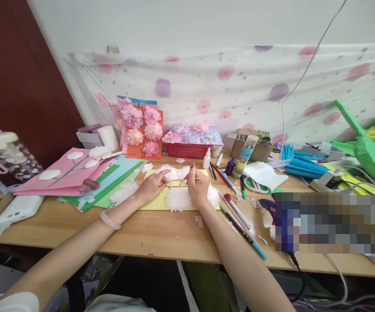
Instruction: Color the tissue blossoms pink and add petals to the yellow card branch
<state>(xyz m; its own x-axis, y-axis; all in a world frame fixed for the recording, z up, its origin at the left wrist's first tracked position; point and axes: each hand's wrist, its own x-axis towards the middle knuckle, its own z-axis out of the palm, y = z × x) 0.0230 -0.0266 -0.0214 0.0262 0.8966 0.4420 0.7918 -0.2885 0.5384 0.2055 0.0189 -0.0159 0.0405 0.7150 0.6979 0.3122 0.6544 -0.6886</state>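
Yellow paper [148, 204] lies on the wooden table in front of me, with white ruffled tissue paper flowers [178, 199] on it. My left hand [151, 187] is closed in a pinch at the left edge of the upper white flower [174, 172]. On the right side of that flower, my right hand [197, 186] has its fingers closed around a thin, stick-like thing, mostly hidden by the fingers; its kind I cannot make out. Another white tissue flower [213, 196] is partly behind my right wrist. Left of the sheet rests one more white tissue piece [124, 193].
Pink paper [60, 169] and a white power bank [20, 210] are at left. A red basket [187, 151] of tissue flowers stands behind, near a white glue bottle [207, 159]. Brushes [239, 212], scissors [257, 185] and a blue glue gun [268, 206] lie at right.
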